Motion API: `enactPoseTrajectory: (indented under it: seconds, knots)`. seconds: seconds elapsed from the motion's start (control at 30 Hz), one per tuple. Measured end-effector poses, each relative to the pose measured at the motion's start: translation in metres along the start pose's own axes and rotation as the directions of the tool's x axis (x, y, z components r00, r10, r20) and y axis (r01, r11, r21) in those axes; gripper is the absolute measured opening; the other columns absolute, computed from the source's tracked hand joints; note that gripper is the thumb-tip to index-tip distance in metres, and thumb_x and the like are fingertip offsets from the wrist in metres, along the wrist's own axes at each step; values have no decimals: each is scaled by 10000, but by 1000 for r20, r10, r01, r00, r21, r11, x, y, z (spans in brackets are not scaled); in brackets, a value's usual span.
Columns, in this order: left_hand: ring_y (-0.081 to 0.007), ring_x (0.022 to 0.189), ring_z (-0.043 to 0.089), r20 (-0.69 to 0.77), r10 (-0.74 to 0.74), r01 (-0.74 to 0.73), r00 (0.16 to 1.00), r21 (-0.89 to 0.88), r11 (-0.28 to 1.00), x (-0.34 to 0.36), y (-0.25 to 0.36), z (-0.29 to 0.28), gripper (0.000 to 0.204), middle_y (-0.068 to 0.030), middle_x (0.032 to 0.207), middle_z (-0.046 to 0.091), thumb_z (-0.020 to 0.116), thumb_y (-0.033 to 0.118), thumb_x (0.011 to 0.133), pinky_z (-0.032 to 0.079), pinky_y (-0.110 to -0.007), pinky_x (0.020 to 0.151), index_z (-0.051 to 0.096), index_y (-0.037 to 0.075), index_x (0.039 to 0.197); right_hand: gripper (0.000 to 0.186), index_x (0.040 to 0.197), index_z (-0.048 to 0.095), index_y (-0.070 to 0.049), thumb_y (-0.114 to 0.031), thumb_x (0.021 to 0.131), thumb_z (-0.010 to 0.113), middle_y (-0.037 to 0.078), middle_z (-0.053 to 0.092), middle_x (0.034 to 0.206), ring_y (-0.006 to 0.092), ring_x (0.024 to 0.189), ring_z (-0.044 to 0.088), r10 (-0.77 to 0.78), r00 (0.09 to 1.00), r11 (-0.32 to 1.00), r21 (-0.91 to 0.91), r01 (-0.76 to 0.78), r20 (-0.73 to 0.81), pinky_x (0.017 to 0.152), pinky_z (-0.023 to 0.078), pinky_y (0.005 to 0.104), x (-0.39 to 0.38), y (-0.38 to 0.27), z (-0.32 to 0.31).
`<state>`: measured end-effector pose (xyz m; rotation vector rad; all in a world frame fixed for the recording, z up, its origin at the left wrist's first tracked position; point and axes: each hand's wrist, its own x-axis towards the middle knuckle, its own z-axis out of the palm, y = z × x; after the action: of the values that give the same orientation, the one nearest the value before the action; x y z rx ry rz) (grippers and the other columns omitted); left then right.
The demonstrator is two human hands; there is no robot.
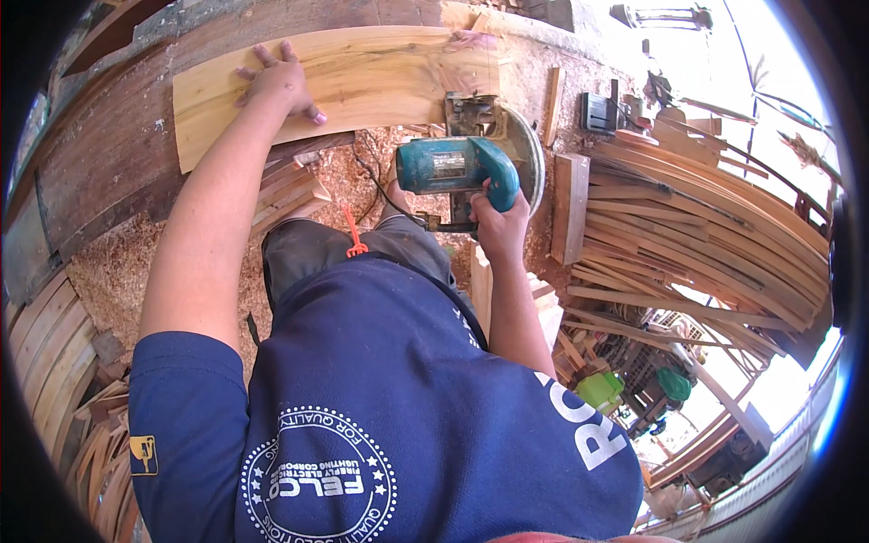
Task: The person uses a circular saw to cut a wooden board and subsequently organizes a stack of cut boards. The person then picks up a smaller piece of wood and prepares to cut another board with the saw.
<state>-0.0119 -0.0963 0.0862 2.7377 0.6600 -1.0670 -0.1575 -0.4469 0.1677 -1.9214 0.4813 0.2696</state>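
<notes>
A wide, pale wooden board (380, 77) with darker grain streaks lies across a brown workbench (109, 136). My left hand (279, 88) presses on the board's left part, palm down with the fingers spread. At the board's right end, my right hand (500, 222) is wrapped round the rear handle of a teal circular saw (444, 166). The saw's metal base plate (471, 113) overlaps the board's near right corner. Its round guard is on the right side, and the cutting edge of the blade is hidden.
Sawdust (118, 262) covers the ground around my legs. A large stack of thin wooden strips (706, 235) stands to the right, beside an upright wood block (569, 208). More planks (45, 344) lie at the lower left. A dark power cord (373, 176) hangs near my knees.
</notes>
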Motion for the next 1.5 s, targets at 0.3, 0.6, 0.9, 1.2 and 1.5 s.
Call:
enactPoseTrajectory:
  seconds: [0.3,0.6,0.9,1.2,1.5]
  knots:
    - [-661,1518,86,-1,7,-7,1000,4,1000,0,-1,-1,1572,-287,1733,-81,1024,462,582,428,-809,1054,-42,167,1699,191,1038,641,-19,-15,860,711,33,641,789,115,623,613,-27,1000,999,-30,26,-10,581,490,278,1,15,1]
    - [-646,1527,94,13,-10,10,1000,15,1000,1,0,-3,1584,-279,1735,-91,1028,466,571,435,-803,1052,-45,174,1699,217,1054,627,-28,21,859,709,20,620,772,114,632,604,-53,999,998,34,53,0,587,484,278,7,49,0]
    - [-628,1538,69,42,-8,8,999,13,1000,-8,2,-12,1544,-270,1738,-92,1007,487,615,411,-801,1076,-45,169,1700,219,1059,630,-23,12,859,712,22,630,788,116,642,615,-37,999,999,20,37,14,595,488,272,11,41,-1]
    - [-648,1525,93,31,4,-4,1000,3,1000,-3,0,-8,1563,-305,1728,-65,1021,466,587,437,-810,1036,-29,134,1697,207,1048,630,-25,32,858,690,23,629,779,114,641,605,3,998,997,79,-9,68,615,482,270,15,28,-2]
    - [-658,1520,92,38,16,-16,999,-6,1000,-4,-3,-7,1564,-305,1728,-70,1020,462,593,443,-812,1026,-40,138,1697,180,1013,642,-33,23,852,700,0,627,792,92,654,607,24,997,994,106,-32,78,589,483,266,20,18,0]
